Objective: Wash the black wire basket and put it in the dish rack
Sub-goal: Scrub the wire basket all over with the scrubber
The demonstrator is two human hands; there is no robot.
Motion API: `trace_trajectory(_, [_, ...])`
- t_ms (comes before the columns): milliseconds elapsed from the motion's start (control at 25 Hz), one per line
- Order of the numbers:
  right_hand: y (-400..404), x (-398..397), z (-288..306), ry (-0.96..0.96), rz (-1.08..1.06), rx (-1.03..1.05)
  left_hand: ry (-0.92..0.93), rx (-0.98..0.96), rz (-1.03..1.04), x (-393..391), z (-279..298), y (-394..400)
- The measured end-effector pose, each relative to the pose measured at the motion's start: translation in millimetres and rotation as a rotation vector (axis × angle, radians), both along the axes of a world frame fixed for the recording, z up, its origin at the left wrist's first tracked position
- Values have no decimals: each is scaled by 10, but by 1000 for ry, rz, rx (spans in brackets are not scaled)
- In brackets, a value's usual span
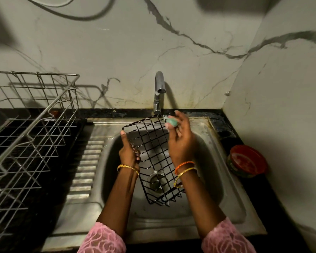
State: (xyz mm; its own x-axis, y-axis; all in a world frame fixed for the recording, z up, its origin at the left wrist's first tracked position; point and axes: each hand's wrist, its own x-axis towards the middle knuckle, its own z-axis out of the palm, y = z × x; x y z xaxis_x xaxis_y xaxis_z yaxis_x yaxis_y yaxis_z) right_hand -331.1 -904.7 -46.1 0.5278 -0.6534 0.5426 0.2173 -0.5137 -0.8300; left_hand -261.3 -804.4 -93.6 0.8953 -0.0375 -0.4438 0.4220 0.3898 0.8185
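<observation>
The scene is dimly lit from above and in front, and the corners are darkened. Hard shadows are thrown onto the marble wall (117, 52) by the dish rack (31, 125) and tap (159, 92). Straight lines are bowed near the edges, and the sleeves (102, 240) are softened.

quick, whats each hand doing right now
Left hand: grips the left edge of the black wire basket, over the sink.
Right hand: holds a green scrubber at the basket's far rim.
</observation>
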Motion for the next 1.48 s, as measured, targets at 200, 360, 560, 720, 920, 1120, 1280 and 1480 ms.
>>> trace_trajectory(200, [295,63,-253,37,183,-382,44,159,-5,-27,-46,-81])
trace_trajectory(360, [221,-12,-265,66,228,-436,65,150,-10,-31,-108,-69])
trace_trajectory(560, [-318,104,-196,157,-59,-189,68,99,-7,-114,-141,-75])
trace_trajectory(720, [34,56,-208,140,53,-201,53,142,5,-138,-209,-123])
trace_trajectory(920, [348,-54,-267,79,205,-293,55,122,3,-138,-198,-118])
trace_trajectory(1120, [31,24,-191,191,85,-396,50,121,-13,-151,-193,-128])
trace_trajectory(1280, [-156,31,-203,256,-113,-352,69,97,2,-159,-197,-114])
trace_trajectory(1480, [-111,-24,-177,133,-161,-129,70,66,16,-213,-183,-119])
